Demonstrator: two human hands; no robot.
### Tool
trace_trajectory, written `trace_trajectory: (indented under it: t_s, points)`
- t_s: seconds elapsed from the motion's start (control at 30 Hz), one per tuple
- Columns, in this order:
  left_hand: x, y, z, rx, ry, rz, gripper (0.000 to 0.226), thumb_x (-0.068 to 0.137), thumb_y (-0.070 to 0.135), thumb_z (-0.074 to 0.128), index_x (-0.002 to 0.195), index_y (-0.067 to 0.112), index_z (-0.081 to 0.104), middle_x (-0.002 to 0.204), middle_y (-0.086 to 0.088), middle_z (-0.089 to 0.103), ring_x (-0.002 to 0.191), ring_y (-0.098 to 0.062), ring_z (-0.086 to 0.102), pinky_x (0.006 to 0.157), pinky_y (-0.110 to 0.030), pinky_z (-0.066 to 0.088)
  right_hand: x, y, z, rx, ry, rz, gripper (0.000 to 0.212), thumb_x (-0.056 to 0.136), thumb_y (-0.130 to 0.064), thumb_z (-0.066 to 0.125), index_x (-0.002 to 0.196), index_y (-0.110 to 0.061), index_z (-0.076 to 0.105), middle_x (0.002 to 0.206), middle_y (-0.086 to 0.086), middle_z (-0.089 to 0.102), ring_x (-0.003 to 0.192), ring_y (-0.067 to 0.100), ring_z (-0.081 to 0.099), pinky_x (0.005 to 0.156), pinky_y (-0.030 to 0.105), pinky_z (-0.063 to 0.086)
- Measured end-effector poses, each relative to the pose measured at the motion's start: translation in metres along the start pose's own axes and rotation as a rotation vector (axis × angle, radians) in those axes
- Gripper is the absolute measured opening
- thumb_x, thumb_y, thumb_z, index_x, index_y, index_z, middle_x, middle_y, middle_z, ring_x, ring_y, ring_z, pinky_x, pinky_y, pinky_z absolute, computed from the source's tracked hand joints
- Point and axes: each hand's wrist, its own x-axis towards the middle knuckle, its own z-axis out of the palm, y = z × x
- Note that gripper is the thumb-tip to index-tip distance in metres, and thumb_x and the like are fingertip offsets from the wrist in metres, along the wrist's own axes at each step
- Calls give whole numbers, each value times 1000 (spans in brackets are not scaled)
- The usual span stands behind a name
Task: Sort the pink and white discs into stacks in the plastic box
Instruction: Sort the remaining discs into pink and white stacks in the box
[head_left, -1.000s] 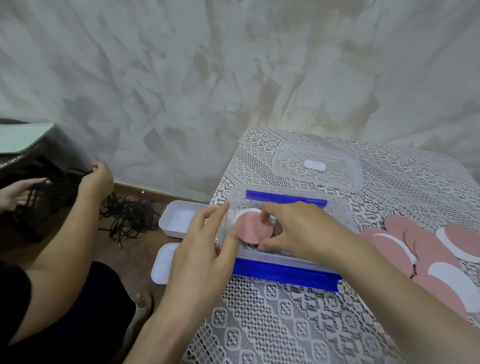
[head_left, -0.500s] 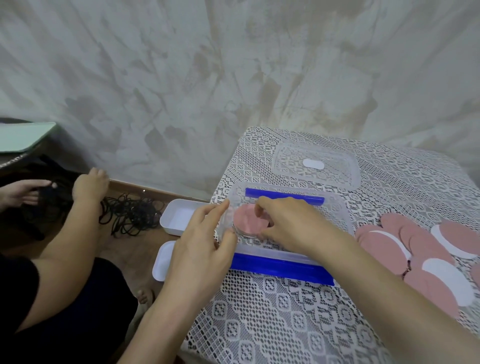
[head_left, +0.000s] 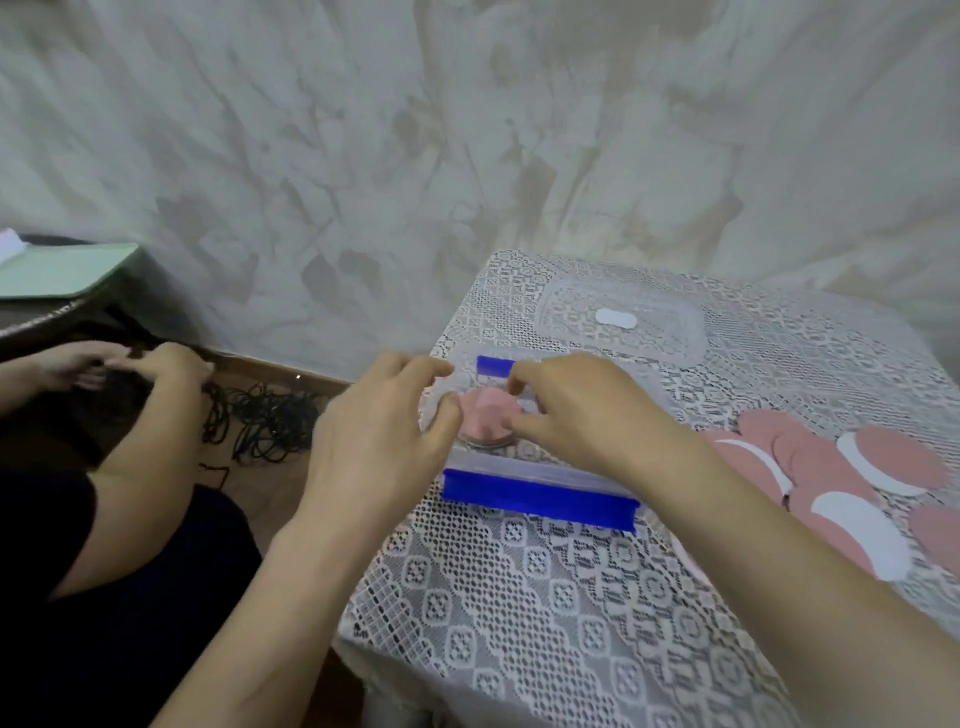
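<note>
The clear plastic box (head_left: 519, 466) with blue clips (head_left: 540, 498) lies on the lace-covered table. In its left part sits a stack of pink discs (head_left: 485, 418). My left hand (head_left: 379, 441) grips the box's left end, its thumb touching the stack's left edge. From the right, my right hand (head_left: 582, 410) pinches the stack between thumb and fingers and hides the rest of the box's inside. Loose pink and white discs (head_left: 810, 457) lie spread on the table to the right.
The box's clear lid (head_left: 618, 322) lies behind the box near the wall. Left of the table another person sits on the floor, their hands (head_left: 171, 364) at a tangle of black cables (head_left: 260, 415). The table's left edge runs just beside my left hand.
My left hand slid forward along the box's left end and its thumb now meets the stack. My right hand's fingers closed round the pink stack, and the white disc seen beneath it no longer shows.
</note>
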Motion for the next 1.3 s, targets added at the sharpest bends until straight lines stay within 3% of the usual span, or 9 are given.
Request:
trace_trajectory:
  t_s: [0.1, 0.2, 0.37, 0.53, 0.7, 0.93, 1.03, 1.17, 1.3]
  points:
    - [10, 18, 4, 68, 25, 81, 32, 95, 45, 51, 122, 33, 63, 116, 11, 63, 100, -15, 63, 71, -33, 48, -19, 12, -10, -80, 102, -13, 36, 98, -53, 53, 114, -23, 62, 97, 0, 69, 94, 25, 62, 69, 36, 47]
    - [19, 37, 17, 165, -15, 177, 34, 94, 41, 54, 124, 27, 64, 114, 3, 64, 102, -24, 60, 71, -34, 45, -40, 32, -20, -151, 154, 4, 33, 99, -52, 49, 114, -25, 62, 102, -2, 68, 94, 23, 59, 66, 35, 39]
    - [29, 73, 37, 290, -14, 353, 32, 90, 37, 58, 112, 19, 70, 98, -2, 67, 85, -28, 59, 66, -38, 49, -81, 66, -36, -170, 187, 68, 36, 101, -53, 44, 118, -26, 60, 109, -2, 65, 101, 24, 56, 75, 37, 41]
    - [29, 128, 49, 292, 30, 478, 35, 88, 40, 55, 106, 16, 72, 91, -1, 69, 78, -26, 59, 62, -37, 50, -120, 100, -52, -162, 194, 172, 40, 99, -57, 42, 119, -26, 59, 112, -3, 64, 108, 24, 56, 80, 37, 44]
    - [17, 177, 66, 249, 51, 519, 35, 89, 41, 50, 101, 17, 72, 89, -2, 67, 77, -27, 57, 62, -39, 50, -158, 132, -59, -105, 182, 282, 38, 99, -55, 43, 125, -30, 57, 118, -6, 61, 111, 22, 54, 74, 35, 36]
    - [-39, 223, 101, 220, 40, 671, 6, 77, 28, 70, 78, 23, 72, 75, 5, 66, 68, -18, 56, 63, -27, 37, -208, 157, -22, 53, 125, 402, 41, 98, -57, 46, 130, -33, 55, 125, -11, 58, 111, 17, 56, 84, 36, 47]
    - [-61, 218, 110, 213, 7, 721, 9, 70, 27, 80, 70, 23, 72, 75, 7, 64, 70, -14, 50, 58, -25, 40, -220, 157, -5, 108, 83, 418, 39, 98, -56, 48, 129, -33, 55, 125, -12, 54, 111, 15, 55, 84, 34, 46]
    - [-69, 203, 121, 110, -58, 615, 12, 86, 27, 71, 95, 20, 72, 95, 6, 66, 81, -13, 44, 65, -24, 39, -225, 159, 1, 152, 72, 421, 44, 93, -57, 55, 130, -33, 54, 122, -13, 49, 110, 13, 53, 82, 32, 46]
    - [-67, 188, 121, 79, -88, 573, 15, 90, 29, 65, 102, 22, 69, 104, 5, 65, 85, -15, 51, 68, -25, 41, -225, 159, 0, 215, 59, 434, 38, 92, -56, 59, 125, -36, 56, 118, -14, 48, 108, 11, 53, 87, 35, 50]
